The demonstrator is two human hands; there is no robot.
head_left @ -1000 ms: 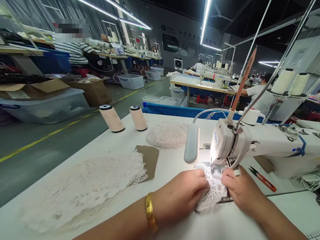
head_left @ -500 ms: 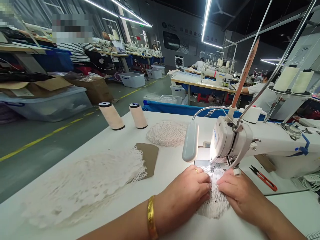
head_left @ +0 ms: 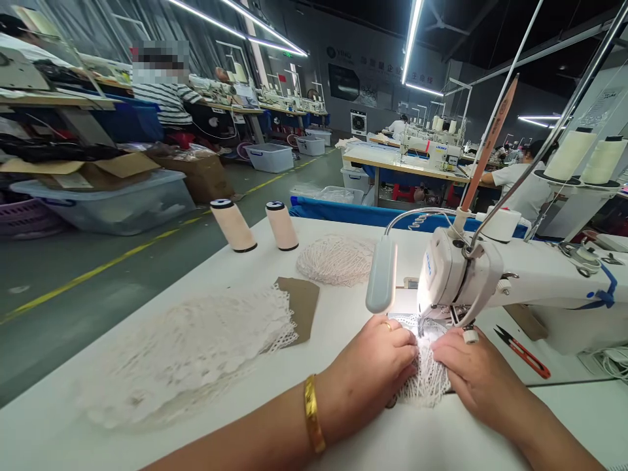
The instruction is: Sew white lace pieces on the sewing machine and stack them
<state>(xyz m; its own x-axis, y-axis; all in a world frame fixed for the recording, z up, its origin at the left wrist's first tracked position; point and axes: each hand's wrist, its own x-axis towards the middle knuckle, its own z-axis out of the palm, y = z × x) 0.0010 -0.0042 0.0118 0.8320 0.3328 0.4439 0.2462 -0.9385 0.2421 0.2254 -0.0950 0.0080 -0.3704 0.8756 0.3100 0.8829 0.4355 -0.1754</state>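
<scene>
A piece of white lace (head_left: 426,379) lies under the needle of a white sewing machine (head_left: 444,275), lit by the machine's lamp (head_left: 381,275). My left hand (head_left: 375,366), with a ring and a gold bracelet, has its fingers closed on the lace's left edge. From the other side my right hand (head_left: 473,366) pinches the lace just right of the needle. Both hands rest low, close to the presser foot, whose tip is partly hidden. To the left a large stack of white lace (head_left: 196,353) is spread on the table, with a brown card (head_left: 301,307) under its right end.
Two thread cones (head_left: 233,226) stand at the table's far left edge. A round heap of lace (head_left: 336,260) lies behind the lamp. Red-handled thread snips (head_left: 524,353) sit right of my right hand. Other people work at machines beyond.
The lace has moved forward under the needle, so less of it hangs toward me. Both hands keep their hold. The whole view has shifted slightly, with things appearing further right.
</scene>
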